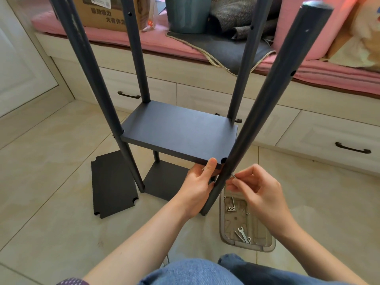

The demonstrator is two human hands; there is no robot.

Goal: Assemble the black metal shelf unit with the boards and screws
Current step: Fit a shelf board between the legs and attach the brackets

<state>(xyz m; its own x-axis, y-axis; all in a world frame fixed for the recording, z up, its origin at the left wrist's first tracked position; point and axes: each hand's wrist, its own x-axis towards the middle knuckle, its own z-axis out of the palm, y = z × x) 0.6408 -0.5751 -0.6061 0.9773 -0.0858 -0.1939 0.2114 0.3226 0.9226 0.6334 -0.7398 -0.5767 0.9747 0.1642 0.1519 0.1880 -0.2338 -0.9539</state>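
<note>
The black shelf unit stands on the tiled floor on several round poles. A black board point(178, 132) sits between the poles above a lower board point(164, 179). My left hand point(197, 186) grips the upper board's near right corner, thumb on top, beside the near right pole point(261, 112). My right hand point(257, 190) pinches a small silver screw point(234, 176) against that pole, just below the board. A spare black board point(112, 184) with notched corners lies flat on the floor to the left.
A clear plastic tray point(246, 225) by the pole's foot holds several screws, nuts and a small wrench point(243, 234). Behind stands a bench with drawers, a pink cushion point(115, 36), a cardboard box point(107, 11) and a grey mat. My jeans-clad knees are at the bottom edge.
</note>
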